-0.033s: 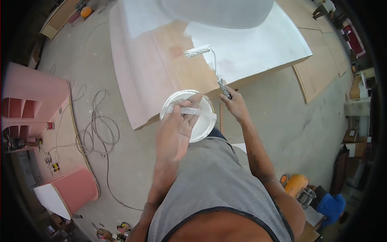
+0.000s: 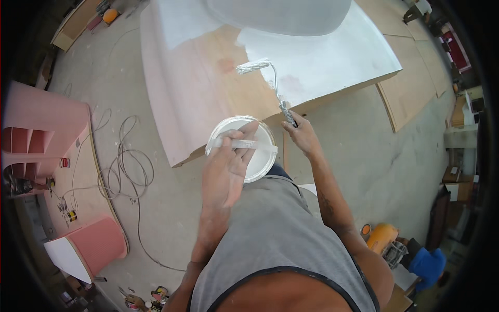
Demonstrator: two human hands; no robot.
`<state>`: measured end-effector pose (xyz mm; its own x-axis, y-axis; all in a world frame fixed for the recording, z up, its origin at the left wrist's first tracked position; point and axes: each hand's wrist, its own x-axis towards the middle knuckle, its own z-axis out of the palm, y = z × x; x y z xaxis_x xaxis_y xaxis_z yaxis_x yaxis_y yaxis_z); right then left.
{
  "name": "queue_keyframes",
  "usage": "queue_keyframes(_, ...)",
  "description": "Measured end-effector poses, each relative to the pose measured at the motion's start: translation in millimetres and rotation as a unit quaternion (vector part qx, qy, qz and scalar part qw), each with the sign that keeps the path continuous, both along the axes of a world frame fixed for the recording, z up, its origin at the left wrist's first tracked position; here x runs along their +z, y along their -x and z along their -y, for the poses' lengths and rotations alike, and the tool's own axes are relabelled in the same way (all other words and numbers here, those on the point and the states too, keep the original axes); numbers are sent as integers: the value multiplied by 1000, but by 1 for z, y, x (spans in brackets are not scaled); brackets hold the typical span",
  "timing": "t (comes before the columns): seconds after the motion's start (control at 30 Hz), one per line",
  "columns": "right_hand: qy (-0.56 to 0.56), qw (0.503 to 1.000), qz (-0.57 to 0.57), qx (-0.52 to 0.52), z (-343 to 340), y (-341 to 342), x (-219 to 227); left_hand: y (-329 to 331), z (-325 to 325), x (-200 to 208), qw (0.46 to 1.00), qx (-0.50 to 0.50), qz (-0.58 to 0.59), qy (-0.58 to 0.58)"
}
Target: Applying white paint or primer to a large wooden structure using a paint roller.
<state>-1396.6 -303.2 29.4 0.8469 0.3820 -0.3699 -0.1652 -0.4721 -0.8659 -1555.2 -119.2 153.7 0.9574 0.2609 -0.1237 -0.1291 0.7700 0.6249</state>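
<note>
My right hand (image 2: 301, 134) is closed around the dark lower handle of a paint roller (image 2: 253, 66). Its white, paint-coated sleeve is at the left edge of the white coat, over bare wood; whether it touches the surface, I cannot tell. My left hand (image 2: 228, 158), palm up, is at a round bucket (image 2: 265, 170) of white paint in front of my body. Its fingers curl round a pale strip (image 2: 260, 146) spanning the bucket's mouth, apparently its handle. The large panel (image 2: 327, 67) beyond is part white, part pinkish, with a bare wood band between.
A smooth grey-white curved form (image 2: 280, 15) rises from the panel's far side. On the left stand pink furniture pieces (image 2: 47, 119), with a coiled cable (image 2: 125, 171) on the floor. Wooden sheets (image 2: 410, 88) lie right. A person in blue (image 2: 426, 262) is beside an orange tank (image 2: 382, 238).
The roller has shifted very slightly left with my right hand. The bucket and my left hand have barely moved.
</note>
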Motion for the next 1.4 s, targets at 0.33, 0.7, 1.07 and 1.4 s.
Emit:
queue_keyframes(0.33,-1,993,89,78,-50,-56,-41,0,36,-62,991,91,-34,89)
queue_keyframes(0.7,34,987,41,149,-13,-16,-61,-5,33,-104,982,146,-48,106)
queue_keyframes(1.07,19,980,106,165,-134,-101,-124,3,28,-117,961,204,-168,82)
queue_keyframes(1.4,-3,990,60,128,-156,-96,-121,58,30,-116,959,217,-149,108)
